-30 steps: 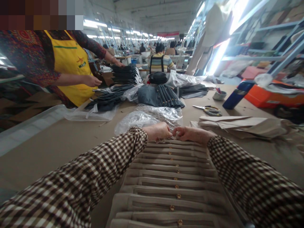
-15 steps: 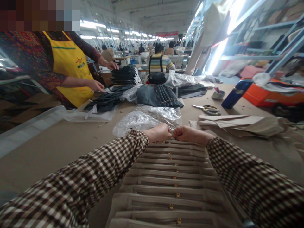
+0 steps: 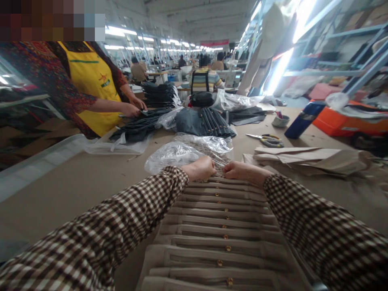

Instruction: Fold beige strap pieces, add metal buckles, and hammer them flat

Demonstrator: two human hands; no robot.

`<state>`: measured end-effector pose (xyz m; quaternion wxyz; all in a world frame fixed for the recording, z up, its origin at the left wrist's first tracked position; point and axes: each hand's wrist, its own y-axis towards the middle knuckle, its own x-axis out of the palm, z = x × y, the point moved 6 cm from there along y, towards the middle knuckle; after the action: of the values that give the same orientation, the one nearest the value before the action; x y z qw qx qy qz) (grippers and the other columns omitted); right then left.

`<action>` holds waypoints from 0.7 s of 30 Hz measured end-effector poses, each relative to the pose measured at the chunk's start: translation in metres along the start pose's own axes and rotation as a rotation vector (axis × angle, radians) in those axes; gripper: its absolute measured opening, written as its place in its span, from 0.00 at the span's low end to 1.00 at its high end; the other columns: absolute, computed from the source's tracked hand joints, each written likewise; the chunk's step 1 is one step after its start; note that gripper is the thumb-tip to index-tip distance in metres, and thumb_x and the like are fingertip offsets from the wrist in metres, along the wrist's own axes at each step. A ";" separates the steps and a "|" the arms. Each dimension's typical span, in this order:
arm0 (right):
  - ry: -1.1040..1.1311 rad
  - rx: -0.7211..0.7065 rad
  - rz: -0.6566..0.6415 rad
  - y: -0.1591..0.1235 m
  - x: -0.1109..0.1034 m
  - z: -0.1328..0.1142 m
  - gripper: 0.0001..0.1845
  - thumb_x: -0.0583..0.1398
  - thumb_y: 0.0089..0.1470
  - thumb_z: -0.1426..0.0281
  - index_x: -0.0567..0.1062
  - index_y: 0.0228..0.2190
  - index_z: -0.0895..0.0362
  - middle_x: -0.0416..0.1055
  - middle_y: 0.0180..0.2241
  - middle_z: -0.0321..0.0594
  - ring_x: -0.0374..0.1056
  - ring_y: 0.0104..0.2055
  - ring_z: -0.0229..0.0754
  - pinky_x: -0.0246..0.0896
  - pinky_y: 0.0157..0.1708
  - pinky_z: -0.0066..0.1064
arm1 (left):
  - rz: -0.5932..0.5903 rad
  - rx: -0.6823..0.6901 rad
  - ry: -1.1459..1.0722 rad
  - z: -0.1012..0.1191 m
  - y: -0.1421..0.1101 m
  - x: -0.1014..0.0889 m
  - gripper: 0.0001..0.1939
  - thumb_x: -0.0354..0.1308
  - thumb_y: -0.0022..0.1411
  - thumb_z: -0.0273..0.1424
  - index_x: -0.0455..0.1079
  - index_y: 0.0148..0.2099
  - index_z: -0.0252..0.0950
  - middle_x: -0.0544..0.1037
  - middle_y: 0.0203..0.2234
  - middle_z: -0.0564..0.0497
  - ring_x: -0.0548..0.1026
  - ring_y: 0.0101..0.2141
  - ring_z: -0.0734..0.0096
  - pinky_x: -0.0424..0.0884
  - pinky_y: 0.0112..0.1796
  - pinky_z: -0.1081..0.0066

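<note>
Overlapping beige fabric pieces (image 3: 203,232) lie in a long row before me, each with a small gold metal fitting (image 3: 228,248) near its middle. At the row's far end is my left hand (image 3: 201,169), fingers curled closed. My right hand (image 3: 244,172) is close by on the other side, its fingertips pinched together. A small gap separates the hands. Whatever the fingers hold is too small or hidden to make out. Just beyond them, a crumpled clear plastic bag (image 3: 172,155) lies on the table, with small brownish bits under its film.
Yellow-handled scissors (image 3: 269,140), a small cup (image 3: 280,120), a blue cylinder (image 3: 303,120) and folded beige fabric (image 3: 309,157) lie at right. Dark fabric pieces (image 3: 209,123) are beyond the bag. At left, a co-worker in a yellow apron (image 3: 91,76) handles dark pieces.
My hands have drawn slightly apart at the far end of the row. The co-worker's farther hand has come down from the dark stack to join the other hand.
</note>
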<state>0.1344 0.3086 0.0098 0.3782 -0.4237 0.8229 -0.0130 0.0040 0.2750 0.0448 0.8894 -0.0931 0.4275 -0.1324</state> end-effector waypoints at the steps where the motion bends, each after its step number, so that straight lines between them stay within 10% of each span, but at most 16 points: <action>1: 0.002 0.001 0.010 -0.001 0.000 0.001 0.07 0.56 0.38 0.68 0.70 0.17 0.58 0.56 0.15 0.29 0.50 0.21 0.33 0.44 0.23 0.29 | 0.001 -0.003 -0.019 -0.001 -0.001 -0.001 0.11 0.58 0.51 0.21 0.65 0.19 0.34 0.62 0.13 0.58 0.59 0.19 0.78 0.53 0.24 0.73; 9: 0.129 -0.102 0.375 -0.014 0.001 -0.027 0.15 0.57 0.46 0.59 0.74 0.29 0.58 0.65 0.23 0.33 0.57 0.26 0.35 0.51 0.26 0.29 | -0.002 -0.100 -0.313 -0.004 -0.017 -0.011 0.08 0.58 0.60 0.32 0.70 0.29 0.34 0.62 0.15 0.58 0.58 0.16 0.79 0.51 0.19 0.75; 21: 0.758 -0.221 0.586 -0.025 0.048 -0.060 0.25 0.68 0.37 0.54 0.64 0.32 0.53 0.62 0.17 0.25 0.56 0.18 0.33 0.49 0.19 0.26 | 0.077 -0.198 -0.824 -0.003 -0.024 -0.005 0.10 0.52 0.66 0.28 0.62 0.30 0.35 0.64 0.19 0.58 0.63 0.17 0.80 0.60 0.20 0.77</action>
<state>0.0963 0.2403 0.0320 -0.0075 -0.1773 0.9837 0.0283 -0.0048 0.2537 0.0536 0.9770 -0.2070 0.0503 -0.0092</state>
